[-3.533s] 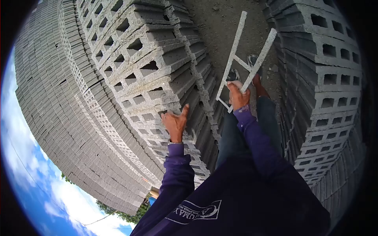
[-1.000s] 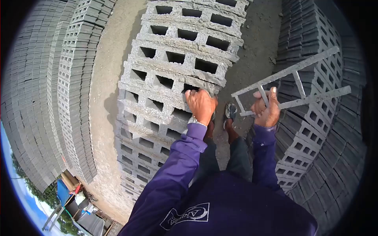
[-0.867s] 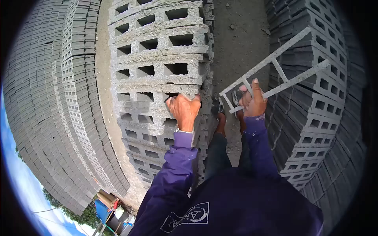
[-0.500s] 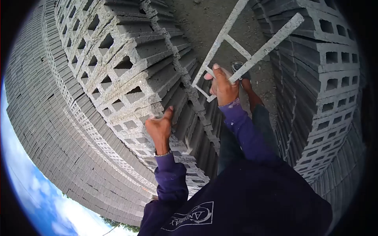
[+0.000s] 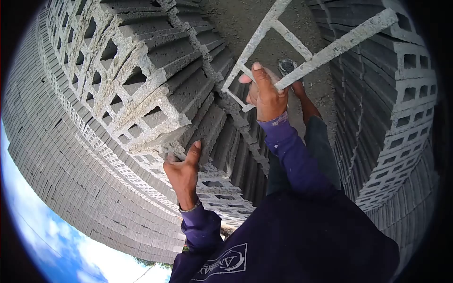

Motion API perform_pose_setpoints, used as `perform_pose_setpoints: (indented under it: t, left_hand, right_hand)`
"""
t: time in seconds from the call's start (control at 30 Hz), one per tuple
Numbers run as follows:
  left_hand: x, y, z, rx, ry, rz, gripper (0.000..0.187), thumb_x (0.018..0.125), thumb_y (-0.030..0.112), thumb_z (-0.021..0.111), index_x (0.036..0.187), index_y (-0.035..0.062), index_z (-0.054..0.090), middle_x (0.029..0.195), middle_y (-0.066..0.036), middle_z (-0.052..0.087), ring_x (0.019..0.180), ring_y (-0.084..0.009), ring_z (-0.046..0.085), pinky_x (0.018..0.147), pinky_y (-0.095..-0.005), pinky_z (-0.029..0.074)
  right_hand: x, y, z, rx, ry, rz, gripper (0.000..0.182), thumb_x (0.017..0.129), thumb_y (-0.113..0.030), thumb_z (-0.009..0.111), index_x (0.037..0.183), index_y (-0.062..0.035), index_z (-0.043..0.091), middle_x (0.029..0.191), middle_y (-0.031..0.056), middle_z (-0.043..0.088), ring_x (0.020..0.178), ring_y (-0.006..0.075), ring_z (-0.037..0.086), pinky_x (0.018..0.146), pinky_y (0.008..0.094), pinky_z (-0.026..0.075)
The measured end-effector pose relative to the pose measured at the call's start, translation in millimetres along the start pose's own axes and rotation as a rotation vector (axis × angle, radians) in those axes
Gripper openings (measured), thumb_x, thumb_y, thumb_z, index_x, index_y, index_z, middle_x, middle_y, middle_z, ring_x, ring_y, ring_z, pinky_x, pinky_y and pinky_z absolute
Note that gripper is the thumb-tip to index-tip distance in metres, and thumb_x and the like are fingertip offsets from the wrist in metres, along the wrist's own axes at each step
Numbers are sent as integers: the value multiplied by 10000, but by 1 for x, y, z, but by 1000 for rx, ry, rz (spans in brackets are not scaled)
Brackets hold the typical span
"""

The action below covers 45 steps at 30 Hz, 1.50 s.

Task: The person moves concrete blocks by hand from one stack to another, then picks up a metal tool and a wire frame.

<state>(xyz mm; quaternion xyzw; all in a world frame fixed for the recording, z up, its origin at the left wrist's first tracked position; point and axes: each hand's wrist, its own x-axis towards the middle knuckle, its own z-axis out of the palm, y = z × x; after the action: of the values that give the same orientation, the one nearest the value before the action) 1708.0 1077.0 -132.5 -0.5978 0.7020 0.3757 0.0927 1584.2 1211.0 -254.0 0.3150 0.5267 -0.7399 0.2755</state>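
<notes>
My left hand (image 5: pixel 183 177) grips the near end of a grey hollow concrete block (image 5: pixel 172 140) in the stack on the left. Its thumb lies against the block, while the other fingers are mostly hidden at the block's end. The block sits slightly askew from its neighbours. My right hand (image 5: pixel 269 94) is wrapped around a ladder-shaped frame (image 5: pixel 347 45), two long bars joined by crossbars and crusted with cement. The frame slants up and away over the aisle, with its narrow end close to the left stack.
Hollow blocks stand in a tall stack (image 5: pixel 137 78) at the left and another stack (image 5: pixel 406 94) at the right. Between them runs a narrow dirt aisle (image 5: pixel 236 23), where my foot (image 5: pixel 287 66) shows. A long block wall (image 5: pixel 61 155) curves along the far left.
My left hand has drawn slightly back toward my body, and the block's end has shifted with it. The frame in my right hand has moved slightly left and appears closer.
</notes>
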Motion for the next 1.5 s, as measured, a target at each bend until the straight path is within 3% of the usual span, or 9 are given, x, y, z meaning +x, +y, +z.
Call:
perform_pose_setpoints:
  t: [0.27,0.43,0.63,0.73,0.83,0.93,1.13,1.3,1.5]
  left_hand:
    - [-4,4,3,73,11,-14,400,772,264,805,945,-68,661,855,-75,653,733,-132,567,668,-255,448]
    - [-7,3,5,129,81,19,390,772,279,805,903,-57,656,805,-62,624,733,-140,559,674,-254,448]
    - [3,-3,2,216,-23,-26,277,816,162,772,946,-60,670,813,-35,658,706,-103,548,667,-257,453]
    - [-1,-10,3,110,27,82,260,805,189,787,814,-30,646,659,28,530,583,-74,401,522,-259,337]
    - [-8,2,10,161,127,91,275,799,199,792,825,-35,649,661,17,543,593,-74,415,533,-258,349]
    - [-3,-8,3,189,85,80,276,802,190,786,872,-47,661,733,-16,610,648,-85,478,591,-254,403]
    - [-1,-4,7,18,-8,48,259,815,149,770,938,-55,668,819,-23,647,714,-96,532,663,-243,438]
    - [-3,-3,5,91,1,66,243,835,133,748,969,-52,667,841,-24,657,707,-97,537,661,-241,444]
    - [1,-7,7,19,-23,43,268,825,129,754,984,-66,662,869,-43,663,758,-125,563,722,-266,459]
  right_hand:
    - [23,63,12,-135,-12,81,496,937,-436,558,768,17,671,601,32,551,613,129,490,566,338,409]
    - [14,16,-14,32,-57,33,482,941,-412,554,772,25,670,542,-21,459,481,65,398,446,266,309]
    - [20,104,24,-142,8,58,462,890,-406,594,767,28,694,659,116,653,616,203,574,625,396,454]
    - [19,89,-10,-76,-16,121,473,889,-422,605,758,24,692,608,56,602,580,144,518,588,330,434]
    - [17,20,-22,135,-28,129,423,916,-361,622,866,59,630,484,-60,335,400,67,322,419,269,305]
    - [16,19,-8,145,-93,78,423,924,-367,609,886,53,636,486,-61,318,413,66,318,436,265,310]
    - [23,95,9,-204,-128,-47,445,913,-359,562,815,53,698,701,145,663,606,249,591,623,370,478]
    - [20,19,-20,50,-118,124,483,926,-415,577,838,52,669,657,60,638,538,113,470,522,290,403]
    - [35,105,24,-190,37,165,483,901,-431,568,801,28,684,741,101,665,680,196,555,672,361,450]
